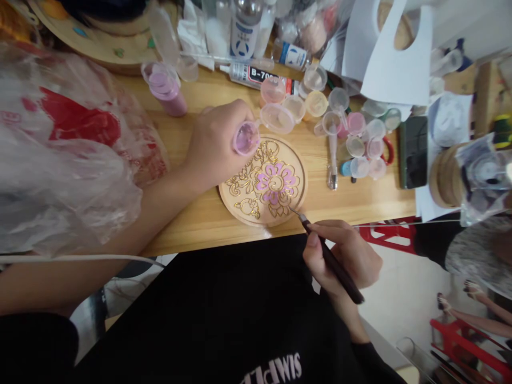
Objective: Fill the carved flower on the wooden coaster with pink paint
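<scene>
A round wooden disc (pixel 236 207) with a gold-outlined flower, its petals filled in purple, lies near the table's front edge. My left hand (pixel 216 144) is closed round a small clear pot of pale purple paint (pixel 245 138), held just above the disc's upper left rim. My right hand (pixel 344 257) pinches a dark-handled fine tool (pixel 332 262) like a pen. Its thin metal tip (pixel 295 212) touches the disc's lower right edge.
Several small lidded paint pots (pixel 352 138) crowd the table right of the disc, with a glue tube (pixel 256 74) and bottles behind. A crumpled plastic bag (pixel 68 154) fills the left. A dark phone (pixel 413 152) and stacked wooden discs (pixel 444 178) lie at right.
</scene>
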### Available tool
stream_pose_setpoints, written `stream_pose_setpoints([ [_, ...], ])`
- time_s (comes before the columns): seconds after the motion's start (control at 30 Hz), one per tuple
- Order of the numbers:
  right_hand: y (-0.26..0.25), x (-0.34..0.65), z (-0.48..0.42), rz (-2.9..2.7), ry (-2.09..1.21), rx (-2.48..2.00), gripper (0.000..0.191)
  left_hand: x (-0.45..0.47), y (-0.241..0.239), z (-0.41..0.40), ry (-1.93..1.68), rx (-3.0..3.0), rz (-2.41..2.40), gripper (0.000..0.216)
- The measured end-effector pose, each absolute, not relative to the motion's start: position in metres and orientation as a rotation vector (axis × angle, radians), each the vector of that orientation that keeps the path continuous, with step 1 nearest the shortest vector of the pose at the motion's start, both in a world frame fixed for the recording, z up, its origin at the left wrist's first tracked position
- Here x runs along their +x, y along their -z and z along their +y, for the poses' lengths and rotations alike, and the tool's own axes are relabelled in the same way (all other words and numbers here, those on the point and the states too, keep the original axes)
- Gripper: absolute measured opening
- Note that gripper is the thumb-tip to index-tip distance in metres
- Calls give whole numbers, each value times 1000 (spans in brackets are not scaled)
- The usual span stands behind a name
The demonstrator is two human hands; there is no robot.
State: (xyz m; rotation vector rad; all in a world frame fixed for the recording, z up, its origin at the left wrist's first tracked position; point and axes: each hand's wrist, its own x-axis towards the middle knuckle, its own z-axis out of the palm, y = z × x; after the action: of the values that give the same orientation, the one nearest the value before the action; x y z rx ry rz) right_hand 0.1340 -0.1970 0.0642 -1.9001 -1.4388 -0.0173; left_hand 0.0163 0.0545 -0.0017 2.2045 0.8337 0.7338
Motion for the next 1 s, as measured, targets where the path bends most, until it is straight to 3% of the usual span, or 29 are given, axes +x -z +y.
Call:
stream_pose_setpoints([
  [0.8,-65,136,-194,-1467,-31,-1874,19,15,3,55,-735,2382,799,21],
  [1.0,-60,137,-197,-1396,11,-1909,12,14,4,54,-752,2383,804,17],
])
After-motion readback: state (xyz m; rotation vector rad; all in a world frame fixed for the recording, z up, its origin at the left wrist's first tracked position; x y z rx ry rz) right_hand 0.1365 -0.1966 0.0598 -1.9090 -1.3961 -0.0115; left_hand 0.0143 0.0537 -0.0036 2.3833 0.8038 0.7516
